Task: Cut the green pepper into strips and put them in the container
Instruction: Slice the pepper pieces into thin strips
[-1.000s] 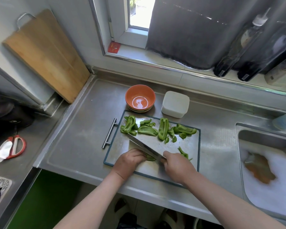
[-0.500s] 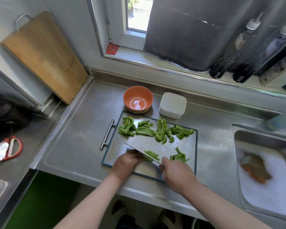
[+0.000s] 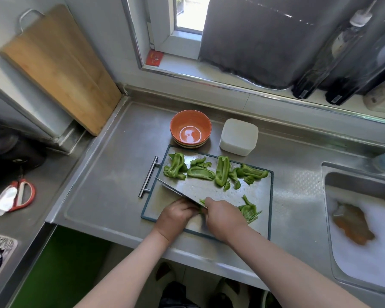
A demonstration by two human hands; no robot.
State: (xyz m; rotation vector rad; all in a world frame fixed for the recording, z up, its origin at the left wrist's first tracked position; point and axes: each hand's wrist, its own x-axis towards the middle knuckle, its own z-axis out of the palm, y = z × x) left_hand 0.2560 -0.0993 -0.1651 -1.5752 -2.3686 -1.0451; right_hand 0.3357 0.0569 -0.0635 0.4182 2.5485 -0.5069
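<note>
Your right hand [image 3: 222,221] grips the cleaver [image 3: 187,192]. Your left hand [image 3: 176,215] curls over a green pepper piece [image 3: 201,208] at the cutting board's [image 3: 269,196] 6 o'clock edge. Cut strips [image 3: 248,211] lie at 4 o'clock. Your knuckles sit against the blade, so if the piece slides, it could nick them.

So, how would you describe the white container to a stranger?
Start at the steel counter below the window. Behind the cutting board stand two vessels; the container is the right one. It is white and square, its neighbour a round orange bowl.
</note>
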